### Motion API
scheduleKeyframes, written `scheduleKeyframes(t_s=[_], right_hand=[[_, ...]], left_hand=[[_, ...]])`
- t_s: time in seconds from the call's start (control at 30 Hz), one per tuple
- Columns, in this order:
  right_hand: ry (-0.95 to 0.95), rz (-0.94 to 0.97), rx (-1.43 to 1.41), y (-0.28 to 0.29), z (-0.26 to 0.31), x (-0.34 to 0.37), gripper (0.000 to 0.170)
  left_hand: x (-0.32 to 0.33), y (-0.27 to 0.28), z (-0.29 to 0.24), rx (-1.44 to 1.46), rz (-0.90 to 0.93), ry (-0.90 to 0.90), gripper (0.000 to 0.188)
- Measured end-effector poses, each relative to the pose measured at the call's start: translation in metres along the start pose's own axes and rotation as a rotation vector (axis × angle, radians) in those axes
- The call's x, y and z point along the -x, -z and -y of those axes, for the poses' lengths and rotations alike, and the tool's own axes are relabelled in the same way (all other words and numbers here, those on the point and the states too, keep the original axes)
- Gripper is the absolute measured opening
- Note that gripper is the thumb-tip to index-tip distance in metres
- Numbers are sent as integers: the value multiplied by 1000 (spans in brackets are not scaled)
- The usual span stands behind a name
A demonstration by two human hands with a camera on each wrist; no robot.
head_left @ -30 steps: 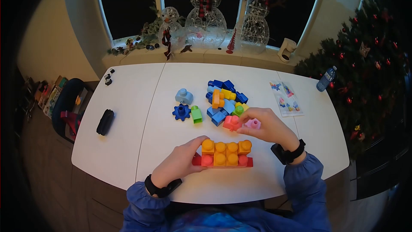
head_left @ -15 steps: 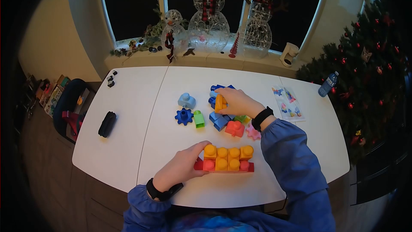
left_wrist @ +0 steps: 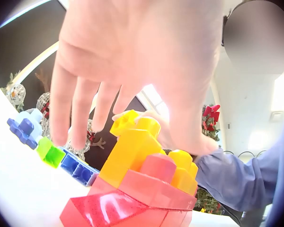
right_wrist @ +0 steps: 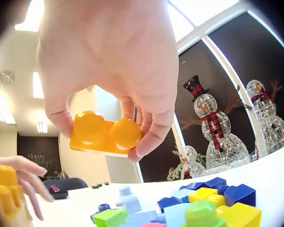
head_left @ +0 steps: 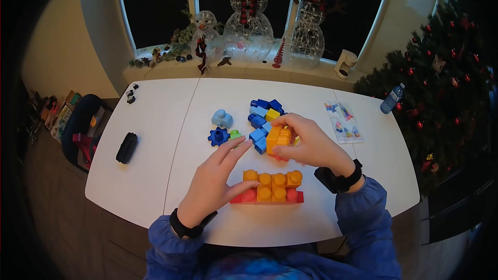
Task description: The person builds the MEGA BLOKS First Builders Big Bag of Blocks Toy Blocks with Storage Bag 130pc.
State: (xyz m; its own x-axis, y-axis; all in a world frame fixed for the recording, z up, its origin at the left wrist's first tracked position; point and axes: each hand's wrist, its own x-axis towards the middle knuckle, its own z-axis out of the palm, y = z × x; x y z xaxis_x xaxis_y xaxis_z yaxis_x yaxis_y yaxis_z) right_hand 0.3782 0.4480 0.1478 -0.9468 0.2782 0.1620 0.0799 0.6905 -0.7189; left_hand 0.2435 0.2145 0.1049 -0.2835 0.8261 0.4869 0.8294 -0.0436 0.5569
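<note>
Head view: we pinch an orange block (head_left: pixel 277 142) with our right hand (head_left: pixel 314 144); our left hand (head_left: pixel 211 182) is wide near the red-and-orange stack (head_left: pixel 272 191).

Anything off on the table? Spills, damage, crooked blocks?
Nothing stands out. The orange-and-red stack sits on the table with no visible damage, the right hand holds an orange block, and the loose blocks lie in an ordinary jumble. No spill shows.
</note>
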Motion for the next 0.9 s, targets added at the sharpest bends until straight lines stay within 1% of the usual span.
scheduleKeyframes(t_s=[0.03, 0.1, 0.17, 0.2, 0.27, 0.3, 0.4, 0.47, 0.5, 0.6, 0.67, 0.7, 0.8, 0.87, 0.9], right_hand=[[68, -33, 24, -5, 3, 8, 52], [93, -24, 25, -12, 13, 19, 53], [108, -33, 19, -21, 17, 27, 55], [82, -45, 24, -21, 20, 30, 54], [29, -71, 35, -19, 26, 38, 53], [37, -56, 2, -18, 25, 42, 51], [51, -18, -60, -13, 16, 55, 44], [36, -12, -55, -15, 8, 62, 40], [75, -28, -32, -17, 5, 66, 38], [190, -73, 60, -23, -5, 71, 33], [264, -99, 146, -29, -15, 72, 31], [240, -79, 159, -30, -16, 74, 30], [168, -19, 184, -32, -14, 75, 30], [110, 17, 187, -32, -12, 76, 31], [125, -4, 193, -34, -12, 77, 31]], left_hand=[[-5, -3, -5, 11, -31, -56, 74], [-16, -9, -16, 32, -96, -172, 59], [-19, -16, -15, 53, -90, -196, 50], [-20, -18, -14, 64, -87, -208, 46], [-20, -19, -18, 100, -117, -175, 42], [-20, -19, -19, 117, -132, -158, 40], [-18, -22, -10, 131, -166, -158, 40], [-13, -20, -14, 167, -64, -38, 37], [-10, -19, -16, 185, -11, 21, 35], [-5, -25, -4, 54, 39, -100, 36], [-1, -28, -1, 5, 49, -109, 36], [1, -29, 0, -21, 54, -112, 36], [2, -33, 1, 20, 110, -58, 33], [3, -34, 1, 4, 92, -69, 32], [3, -34, 2, -4, 84, -75, 31]])
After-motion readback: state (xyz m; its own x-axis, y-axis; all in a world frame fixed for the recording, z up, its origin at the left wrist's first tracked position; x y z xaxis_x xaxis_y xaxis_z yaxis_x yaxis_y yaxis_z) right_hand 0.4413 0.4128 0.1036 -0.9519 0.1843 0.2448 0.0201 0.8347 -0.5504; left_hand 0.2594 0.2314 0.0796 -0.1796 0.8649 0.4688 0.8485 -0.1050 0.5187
